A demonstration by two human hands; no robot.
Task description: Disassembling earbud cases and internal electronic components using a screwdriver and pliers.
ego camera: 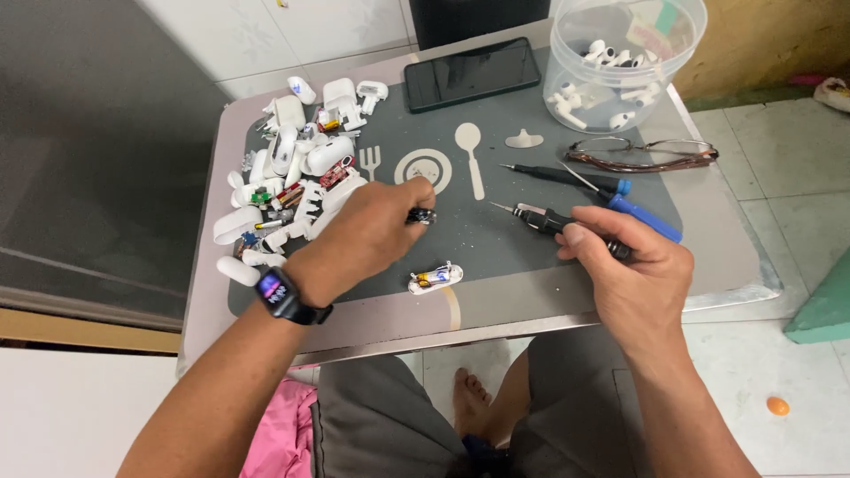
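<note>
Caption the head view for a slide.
Left hand pinches a small black part; right hand grips a black screwdriver.

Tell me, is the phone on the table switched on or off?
Off, or at least asleep: the phone lies flat with a dark, blank screen.

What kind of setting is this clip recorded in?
Likely a makeshift home repair bench for small electronics: a small table on a tiled floor, a pile of opened white earbud cases, a clear tub of earbuds, and a precision screwdriver in the right hand.
</note>
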